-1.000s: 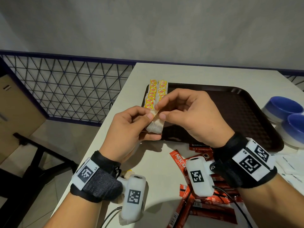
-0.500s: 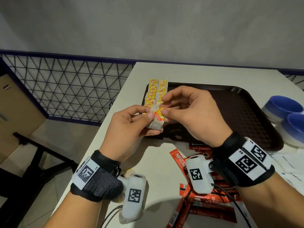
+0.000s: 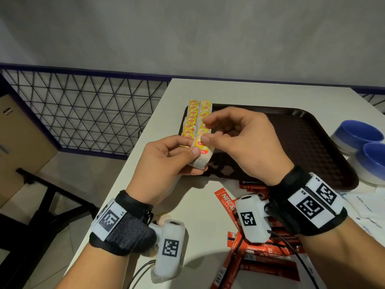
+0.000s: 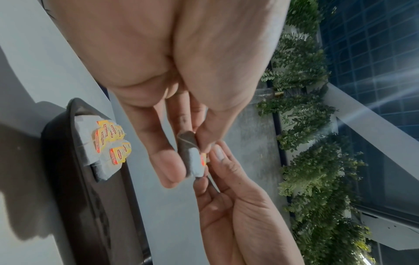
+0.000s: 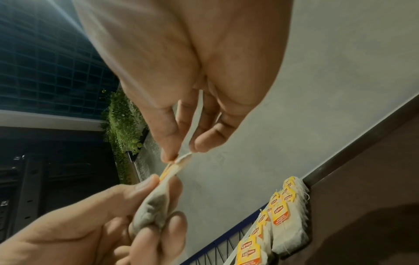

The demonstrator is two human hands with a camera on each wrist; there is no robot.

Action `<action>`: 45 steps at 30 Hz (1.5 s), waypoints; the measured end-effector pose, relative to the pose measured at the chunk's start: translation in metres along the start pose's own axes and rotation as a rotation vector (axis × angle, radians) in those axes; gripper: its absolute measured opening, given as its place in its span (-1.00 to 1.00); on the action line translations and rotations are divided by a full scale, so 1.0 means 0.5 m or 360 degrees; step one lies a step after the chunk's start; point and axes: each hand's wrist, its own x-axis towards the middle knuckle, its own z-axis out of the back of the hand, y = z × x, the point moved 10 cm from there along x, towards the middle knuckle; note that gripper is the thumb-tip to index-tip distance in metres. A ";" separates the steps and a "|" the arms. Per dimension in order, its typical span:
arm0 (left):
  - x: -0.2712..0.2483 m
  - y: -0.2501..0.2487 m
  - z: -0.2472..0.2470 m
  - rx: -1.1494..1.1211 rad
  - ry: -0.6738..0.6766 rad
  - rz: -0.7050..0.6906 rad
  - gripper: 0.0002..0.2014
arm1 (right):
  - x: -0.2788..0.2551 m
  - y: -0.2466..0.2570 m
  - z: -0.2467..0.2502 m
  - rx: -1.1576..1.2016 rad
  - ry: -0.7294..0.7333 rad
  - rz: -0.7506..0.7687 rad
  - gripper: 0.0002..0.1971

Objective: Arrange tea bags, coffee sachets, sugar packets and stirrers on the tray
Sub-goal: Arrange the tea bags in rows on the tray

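Left hand clamped on a small stack of tea bags: thumb on the front face, fingers curled behind, held above the near-left corner of the tray. Left wrist view shows the bags edge-on, squeezed between thumb and fingers.

Right hand pinches the yellow Lipton tag at the top of that stack, thumb and index tip together on it, other fingers loosely curled above. Right wrist view: fingertips meet on the tag and paper edge, just above the left thumb. Can't tell if the tag is lifted free of the bag or only pressed against it.

Two rows of tea bags already lie on the tray along its left edge, overlapped, yellow tags up. Rest of the tray floor shows bare dark surface.

Tray sits on the white tabletop. Near edge: pile of red Nescafe coffee sachets under and beside the right wrist, off the tray. Right of the tray: two blue-and-white bowls, touching or nearly so. White paper packets at far right on the tabletop; print too small to read.
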 end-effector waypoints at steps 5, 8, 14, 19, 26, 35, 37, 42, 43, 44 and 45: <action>0.001 -0.001 0.008 -0.0012 -0.0045 -0.0014 -0.76 | 0.003 -0.020 0.000 0.0129 0.0063 -0.0164 -0.82; 0.000 -0.004 0.006 0.0004 -0.0044 -0.0028 -0.78 | -0.001 -0.032 -0.019 0.0246 0.0181 -0.0294 -0.81; -0.001 -0.007 0.002 0.0016 -0.0030 -0.0045 -0.78 | -0.005 -0.047 -0.021 0.0147 0.0140 -0.0359 -0.89; 0.009 -0.021 0.026 -0.0011 -0.0175 -0.0151 -0.89 | 0.009 -0.046 0.003 0.0277 0.0052 -0.0407 -0.85; 0.015 -0.033 0.066 0.0119 -0.0294 -0.0182 -0.91 | 0.105 -0.098 0.009 0.0005 0.0164 -0.0563 -0.80; 0.016 -0.037 0.070 0.0236 -0.0289 -0.0229 -0.86 | 0.125 -0.184 -0.069 -0.0194 0.0587 -0.0860 -0.78; 0.018 -0.035 0.072 0.0235 -0.0287 -0.0233 -0.84 | 0.128 -0.195 -0.071 -0.0214 0.0566 -0.0901 -0.78; 0.020 -0.034 0.068 0.0231 -0.0265 -0.0244 -0.82 | 0.142 -0.200 -0.072 -0.0288 0.0508 -0.0917 -0.79; 0.021 -0.033 0.069 0.0231 -0.0266 -0.0244 -0.82 | 0.146 -0.199 -0.070 -0.0308 0.0501 -0.0915 -0.78; 0.021 -0.034 0.069 0.0229 -0.0266 -0.0244 -0.81 | 0.149 -0.199 -0.069 -0.0329 0.0495 -0.0913 -0.77; 0.021 -0.034 0.070 0.0227 -0.0265 -0.0243 -0.81 | 0.153 -0.198 -0.066 -0.0350 0.0490 -0.0906 -0.75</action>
